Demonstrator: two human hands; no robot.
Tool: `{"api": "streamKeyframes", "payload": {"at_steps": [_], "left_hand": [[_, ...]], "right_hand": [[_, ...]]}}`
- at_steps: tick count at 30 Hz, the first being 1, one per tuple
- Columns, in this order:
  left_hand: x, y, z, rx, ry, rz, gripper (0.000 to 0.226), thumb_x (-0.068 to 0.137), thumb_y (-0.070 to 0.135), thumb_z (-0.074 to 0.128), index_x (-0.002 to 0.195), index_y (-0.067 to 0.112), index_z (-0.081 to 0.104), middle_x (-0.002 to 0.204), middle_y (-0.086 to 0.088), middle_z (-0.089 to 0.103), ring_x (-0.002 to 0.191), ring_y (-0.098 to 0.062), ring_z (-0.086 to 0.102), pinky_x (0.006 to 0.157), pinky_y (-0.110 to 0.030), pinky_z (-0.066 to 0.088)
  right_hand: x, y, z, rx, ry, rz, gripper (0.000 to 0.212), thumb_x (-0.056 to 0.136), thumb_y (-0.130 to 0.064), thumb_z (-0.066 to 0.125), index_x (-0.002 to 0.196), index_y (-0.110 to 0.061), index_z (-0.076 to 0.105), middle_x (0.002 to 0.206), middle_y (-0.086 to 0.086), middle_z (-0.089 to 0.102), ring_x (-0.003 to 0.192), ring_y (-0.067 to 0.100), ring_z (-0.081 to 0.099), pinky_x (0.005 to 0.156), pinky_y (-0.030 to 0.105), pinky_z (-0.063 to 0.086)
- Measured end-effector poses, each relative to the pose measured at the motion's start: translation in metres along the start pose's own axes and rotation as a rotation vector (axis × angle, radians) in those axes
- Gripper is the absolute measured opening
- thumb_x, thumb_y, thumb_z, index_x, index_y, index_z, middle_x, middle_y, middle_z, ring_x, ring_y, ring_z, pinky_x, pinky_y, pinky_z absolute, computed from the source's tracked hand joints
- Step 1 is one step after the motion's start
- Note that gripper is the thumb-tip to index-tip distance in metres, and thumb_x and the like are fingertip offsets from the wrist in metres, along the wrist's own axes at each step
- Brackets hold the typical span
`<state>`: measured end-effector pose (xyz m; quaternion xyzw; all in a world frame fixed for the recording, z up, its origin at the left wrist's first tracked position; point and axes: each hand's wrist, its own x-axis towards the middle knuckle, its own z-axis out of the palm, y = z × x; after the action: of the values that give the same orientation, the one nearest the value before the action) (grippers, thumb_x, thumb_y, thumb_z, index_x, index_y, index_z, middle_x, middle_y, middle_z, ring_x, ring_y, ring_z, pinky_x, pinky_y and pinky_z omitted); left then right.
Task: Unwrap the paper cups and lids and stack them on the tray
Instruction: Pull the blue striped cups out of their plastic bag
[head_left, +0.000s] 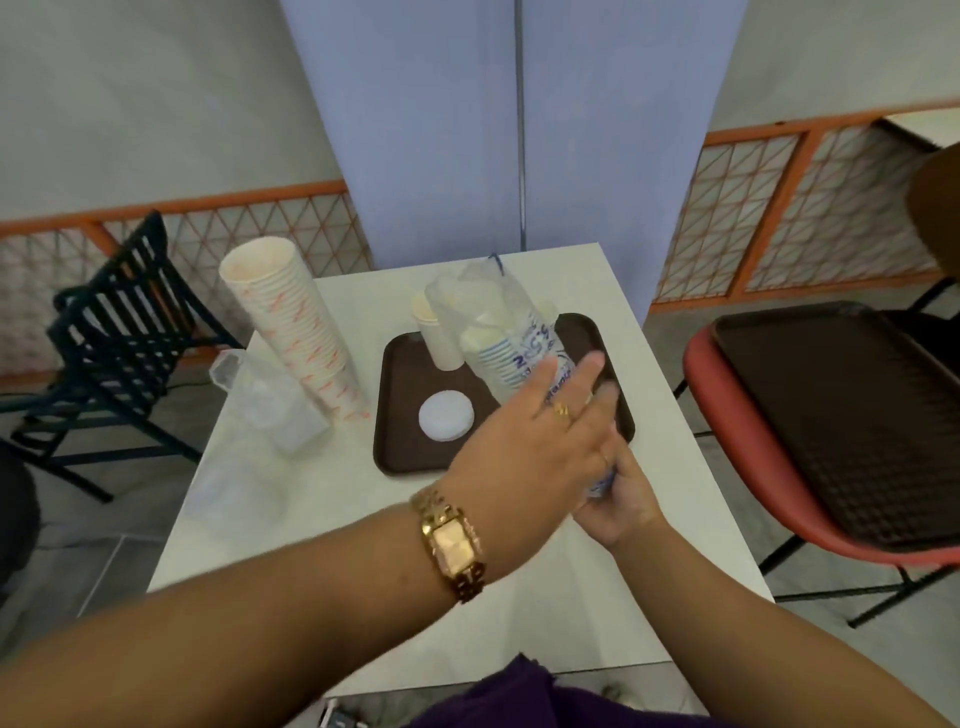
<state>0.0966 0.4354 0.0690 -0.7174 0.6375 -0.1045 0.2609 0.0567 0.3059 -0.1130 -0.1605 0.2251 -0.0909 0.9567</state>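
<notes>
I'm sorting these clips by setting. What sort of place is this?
Probably a canteen or food court: a brown plastic serving tray on a small white table, another dark tray on a red chair, and a tall stack of paper cups.

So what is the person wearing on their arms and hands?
Both forearms are bare, with no sleeves showing. The left wrist has a chunky gold watch with a rectangular face and linked band. The left hand has a gold ring on one finger. The right hand shows no jewellery that I can see.

Bare forearms – gold link watch (453, 543) on left wrist, gold ring (562, 410) on left hand; purple garment (519, 696) below.
</notes>
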Motion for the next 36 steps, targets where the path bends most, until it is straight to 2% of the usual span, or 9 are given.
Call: {"api": "streamKeyframes", "payload": {"at_steps": [4,8,11,14,17,21,25,31,36], "left_hand": [[0.013,-0.036,0.024,0.328,-0.069,-0.257,0.080,0.097,0.038,0.040,0.152,0.007,-0.007,0.153,-0.037,-0.014,0.132,-0.062,-0.024,0.102,-0.067,-0.021],[0.015,-0.069,0.070,0.039,-0.167,-0.367,0.073,0.088,0.037,0.058,0.147,0.014,0.020,0.135,-0.021,0.046,0.129,-0.044,0.042,0.116,-0.057,0.011],[0.005,-0.065,0.124,-0.327,-0.061,-0.450,0.076,0.077,0.050,0.069,0.138,0.019,0.034,0.123,-0.010,0.055,0.114,-0.030,0.054,0.109,-0.043,0.031],[0.004,-0.034,0.169,-0.689,0.013,-0.561,0.090,0.067,0.059,0.075,0.139,0.018,0.039,0.135,-0.009,0.053,0.133,-0.031,0.042,0.114,-0.043,0.025],[0.011,0.009,0.190,-1.219,0.149,-0.707,0.082,0.057,0.053,0.086,0.123,0.023,0.047,0.113,0.007,0.062,0.105,-0.014,0.059,0.094,-0.030,0.047],[0.018,0.059,0.200,-1.759,0.248,-0.870,0.078,0.060,0.028,0.093,0.116,0.029,0.039,0.104,0.024,0.055,0.090,0.007,0.057,0.072,-0.004,0.042],[0.017,0.087,0.211,-1.956,0.244,-0.884,0.082,0.064,0.019,0.091,0.125,0.023,0.035,0.117,0.008,0.056,0.098,0.004,0.058,0.070,-0.003,0.046],[0.011,0.067,0.205,-1.976,0.316,-0.807,0.089,0.065,0.017,0.090,0.128,0.038,0.031,0.119,0.017,0.053,0.109,0.003,0.057,0.078,-0.009,0.049],[0.013,0.043,0.181,-1.984,0.303,-0.706,0.107,0.065,0.019,0.090,0.145,0.031,0.021,0.130,0.016,0.047,0.113,0.000,0.054,0.090,-0.012,0.046]], "right_hand": [[-0.001,-0.002,0.001,-0.169,0.112,-0.030,0.055,0.071,-0.043,0.073,0.118,-0.012,0.067,0.111,0.009,0.073,0.088,0.024,0.073,0.066,0.029,0.057],[-0.001,-0.027,0.019,-0.609,0.165,-0.108,0.039,0.085,-0.040,0.061,0.117,-0.018,0.067,0.103,0.006,0.073,0.082,0.023,0.069,0.062,0.027,0.050],[-0.002,-0.057,0.058,-1.004,0.186,-0.231,0.043,0.074,-0.040,0.063,0.105,-0.012,0.073,0.087,0.013,0.072,0.069,0.024,0.066,0.052,0.025,0.045],[-0.002,-0.072,0.103,-1.397,0.311,-0.322,0.027,0.076,-0.036,0.068,0.092,-0.014,0.064,0.077,0.005,0.066,0.066,0.021,0.063,0.055,0.031,0.048],[-0.007,-0.060,0.150,-1.899,0.307,-0.266,0.039,0.084,-0.047,0.063,0.109,-0.019,0.054,0.089,-0.003,0.057,0.081,0.020,0.058,0.063,0.030,0.042],[-0.005,-0.020,0.172,-2.336,0.169,-0.205,0.051,0.088,-0.059,0.054,0.121,-0.022,0.046,0.105,-0.001,0.050,0.091,0.020,0.049,0.071,0.033,0.038],[0.004,0.008,0.146,-2.601,-0.054,-0.267,0.064,0.081,-0.062,0.062,0.130,-0.027,0.042,0.113,0.002,0.048,0.103,0.025,0.053,0.082,0.039,0.043],[-0.014,-0.015,0.139,-2.080,-0.281,-0.242,0.110,0.069,-0.041,0.086,0.154,-0.036,0.016,0.141,0.000,0.040,0.125,0.013,0.044,0.103,0.031,0.040],[-0.021,-0.042,0.139,-2.059,-0.081,-0.144,0.082,0.073,-0.028,0.085,0.142,-0.029,0.042,0.121,-0.012,0.051,0.105,0.007,0.052,0.081,0.018,0.040]]}}
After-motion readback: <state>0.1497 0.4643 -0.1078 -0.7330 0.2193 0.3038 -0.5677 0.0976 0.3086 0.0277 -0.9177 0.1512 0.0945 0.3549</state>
